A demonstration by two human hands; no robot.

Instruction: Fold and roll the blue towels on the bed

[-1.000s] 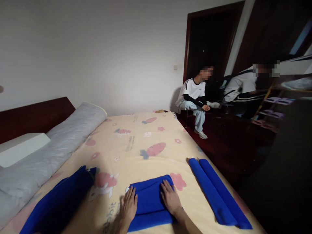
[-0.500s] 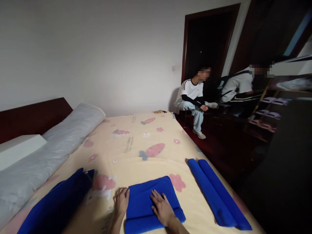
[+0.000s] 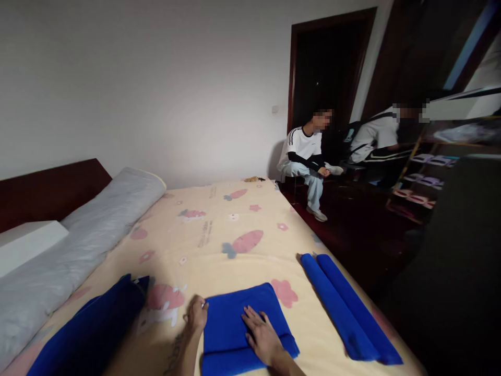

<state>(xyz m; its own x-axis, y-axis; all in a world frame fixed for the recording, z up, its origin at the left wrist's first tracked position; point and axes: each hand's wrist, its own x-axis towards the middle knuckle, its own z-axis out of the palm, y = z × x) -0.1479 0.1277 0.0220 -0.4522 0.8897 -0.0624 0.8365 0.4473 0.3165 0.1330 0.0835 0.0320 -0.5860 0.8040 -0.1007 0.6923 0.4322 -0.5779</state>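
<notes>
A folded blue cloth lies flat on the bed near me, with a fold line across its near part. My left hand is at its far left corner, fingers curled and closed on the edge. Flat on top of the cloth, with fingers spread, rests my right hand. Two long rolled blue cloths lie side by side to the right, along the bed's edge. To the left is a loose heap of darker blue cloth.
The bed has a cream sheet with carrot and flower prints. A long grey roll of bedding lies along the headboard. Two people sit beyond the bed's right side, near a shoe rack.
My left hand's fingers have curled in more tightly at the cloth's corner. My right hand stays flat in the same place. The view has turned slightly to the right.
</notes>
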